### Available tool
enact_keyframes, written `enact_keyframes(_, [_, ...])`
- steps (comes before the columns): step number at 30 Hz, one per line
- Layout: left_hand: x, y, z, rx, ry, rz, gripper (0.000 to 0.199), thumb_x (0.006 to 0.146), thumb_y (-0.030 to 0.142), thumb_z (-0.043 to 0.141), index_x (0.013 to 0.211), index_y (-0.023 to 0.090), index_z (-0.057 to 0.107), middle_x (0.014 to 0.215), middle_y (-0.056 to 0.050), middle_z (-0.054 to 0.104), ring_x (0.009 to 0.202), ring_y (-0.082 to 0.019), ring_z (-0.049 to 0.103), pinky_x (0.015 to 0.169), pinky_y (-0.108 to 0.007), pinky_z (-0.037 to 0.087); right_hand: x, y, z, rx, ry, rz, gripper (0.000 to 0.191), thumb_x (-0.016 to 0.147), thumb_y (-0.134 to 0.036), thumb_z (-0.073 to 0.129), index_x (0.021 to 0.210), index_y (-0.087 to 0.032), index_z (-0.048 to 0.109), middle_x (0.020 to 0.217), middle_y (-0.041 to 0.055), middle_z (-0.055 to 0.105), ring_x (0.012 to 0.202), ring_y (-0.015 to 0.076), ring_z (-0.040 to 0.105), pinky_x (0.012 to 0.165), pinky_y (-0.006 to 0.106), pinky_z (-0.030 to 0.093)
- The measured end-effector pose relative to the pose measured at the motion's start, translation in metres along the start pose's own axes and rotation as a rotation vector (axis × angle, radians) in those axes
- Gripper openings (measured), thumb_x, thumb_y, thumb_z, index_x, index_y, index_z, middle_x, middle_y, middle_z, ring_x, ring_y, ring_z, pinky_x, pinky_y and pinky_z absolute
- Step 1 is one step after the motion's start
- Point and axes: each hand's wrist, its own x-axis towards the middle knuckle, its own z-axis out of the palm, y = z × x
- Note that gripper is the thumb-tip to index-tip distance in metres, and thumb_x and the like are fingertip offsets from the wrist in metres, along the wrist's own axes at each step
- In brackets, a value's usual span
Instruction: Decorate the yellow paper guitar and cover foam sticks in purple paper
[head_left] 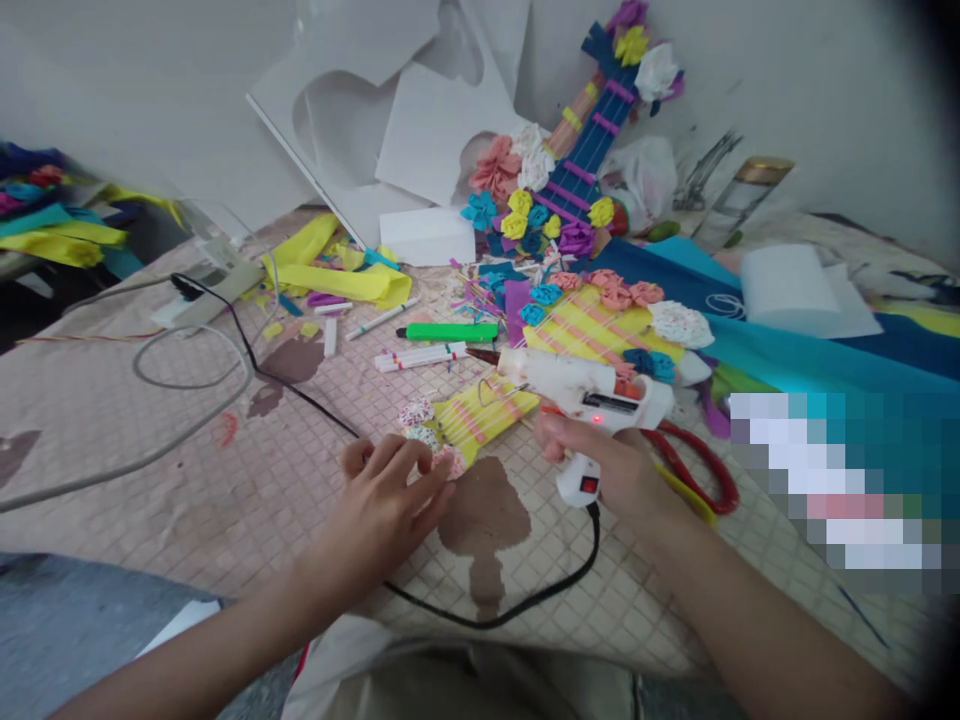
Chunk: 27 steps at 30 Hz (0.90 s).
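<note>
My right hand (pixel 611 465) is wrapped around the handle of a white hot glue gun (pixel 570 380). Its dark nozzle points left, and a small red light glows on its side. Below the nozzle lies a small yellow paper guitar piece (pixel 487 410) with pink strips and white strings. Speckled paper flowers (pixel 420 425) sit at its left end. My left hand (pixel 394 490) rests there palm down, fingers bent but apart, fingertips at a pink speckled flower (pixel 451 460). Whether they grip that flower I cannot tell.
Behind are a larger yellow paper guitar (pixel 585 320) and a blue flowered one (pixel 592 150). Red-handled scissors (pixel 709 480) lie right of the glue gun. A green marker (pixel 450 332), white pens (pixel 420 357) and a power strip (pixel 206 295) are leftward. The black cord (pixel 517 608) loops in front.
</note>
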Motion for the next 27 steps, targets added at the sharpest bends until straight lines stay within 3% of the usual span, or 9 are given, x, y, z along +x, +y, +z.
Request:
enact_keyframes(7, [-0.003,-0.002,-0.006,-0.061,0.154,0.023,0.023,0.082,0.016,0.057,0.105,0.022,0.058,0.081,-0.002,0.057,0.075,-0.015,0.050,0.069,-0.033,0.032,0.000,0.001,0.000,-0.013,0.020,0.025,0.035,0.067,-0.047,0.063,0.046,-0.020,0.052,0.049,0.0002,0.051,0.053,0.0147,0.048,0.050,0.029,0.036])
enact_keyframes(13, [-0.005,-0.002,-0.002,-0.075,0.051,0.017,0.019,0.083,0.017,0.055,0.101,0.023,0.059,0.082,-0.002,0.058,0.077,-0.016,0.050,0.068,-0.035,0.031,-0.001,0.000,0.001,0.016,0.018,0.037,0.034,0.067,-0.044,0.063,0.047,-0.020,0.053,0.049,-0.0002,0.049,0.051,0.0141,0.046,0.049,0.029,0.034])
enact_keyframes(18, [-0.005,-0.002,0.003,-0.113,0.044,0.007,0.017,0.083,0.017,0.054,0.098,0.022,0.060,0.080,-0.002,0.058,0.076,-0.017,0.049,0.068,-0.035,0.030,0.001,-0.001,0.001,0.042,-0.032,-0.005,0.033,0.069,-0.042,0.062,0.046,-0.020,0.051,0.048,-0.0013,0.048,0.049,0.0127,0.044,0.048,0.028,0.034])
enact_keyframes(25, [0.005,-0.003,-0.006,-0.217,-0.030,-0.058,0.013,0.083,0.021,0.054,0.089,0.026,0.065,0.082,-0.002,0.058,0.083,-0.019,0.049,0.073,-0.037,0.032,0.001,0.005,-0.002,0.019,0.009,0.052,0.034,0.068,-0.046,0.063,0.048,-0.019,0.056,0.050,-0.0001,0.052,0.050,0.0137,0.047,0.050,0.029,0.035])
enact_keyframes(27, [0.007,-0.004,-0.008,-0.280,0.013,-0.074,0.013,0.082,0.020,0.056,0.088,0.025,0.066,0.081,-0.002,0.057,0.080,-0.017,0.049,0.072,-0.036,0.033,0.002,0.006,-0.002,0.019,-0.007,0.041,0.033,0.068,-0.045,0.062,0.049,-0.018,0.059,0.050,0.0003,0.052,0.051,0.0139,0.047,0.051,0.029,0.036])
